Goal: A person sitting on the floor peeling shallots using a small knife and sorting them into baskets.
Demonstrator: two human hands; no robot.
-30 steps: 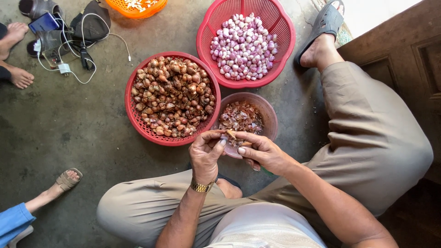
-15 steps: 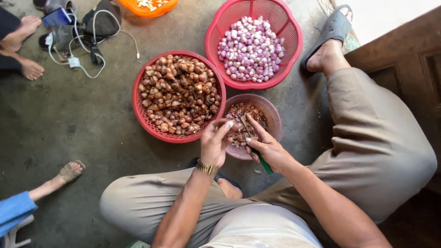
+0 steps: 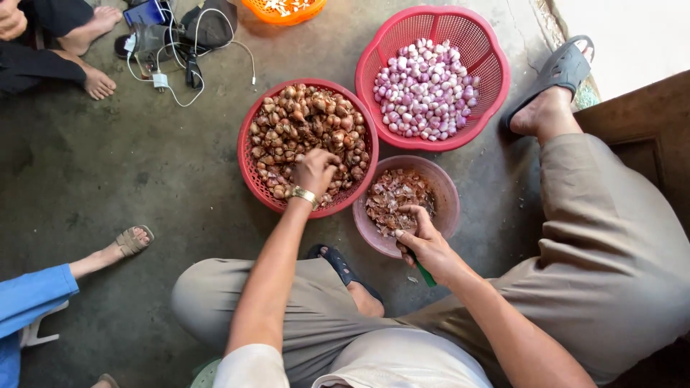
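1. The left hand (image 3: 314,171) is down in the red basket (image 3: 248,154), fingers curled over the brown unpeeled shallots (image 3: 302,126). I cannot tell if it has one yet.
2. The right hand (image 3: 424,241) is closed around a green-handled knife (image 3: 422,271). It rests on the near rim of the pink bowl (image 3: 449,208) of dry skins.
3. The knife handle points down and to the right, toward the person.
4. The peeled shallots (image 3: 425,90) lie in the far red basket (image 3: 489,93).
5. The three tubs touch. Bare floor (image 3: 108,165) lies to the left.
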